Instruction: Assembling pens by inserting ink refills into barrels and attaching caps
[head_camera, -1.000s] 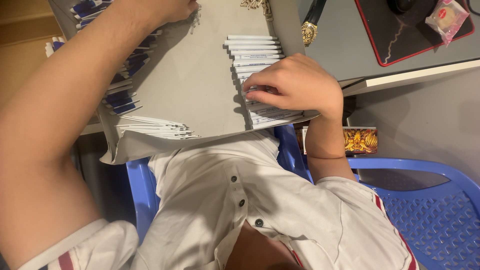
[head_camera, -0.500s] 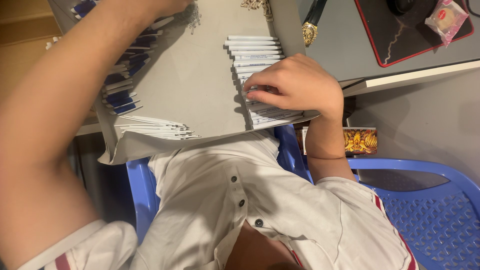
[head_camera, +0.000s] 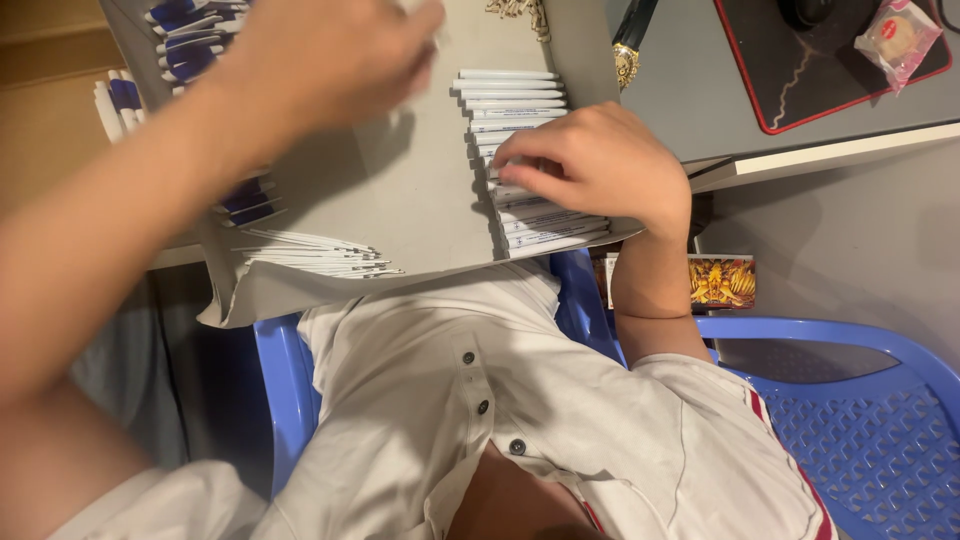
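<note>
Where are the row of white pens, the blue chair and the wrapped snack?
row of white pens (head_camera: 512, 95): head view, on the upper pens' barrels.
blue chair (head_camera: 860, 440): head view, on its mesh seat.
wrapped snack (head_camera: 897, 38): head view, on the wrapper's middle.

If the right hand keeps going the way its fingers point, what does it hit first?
The right hand points left across the column of white pens it already touches. Past them lies bare grey board, as far as visible.

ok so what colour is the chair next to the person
Blue plastic chair with a lattice-pattern seat, seen best in the head view, at lower right.
</note>
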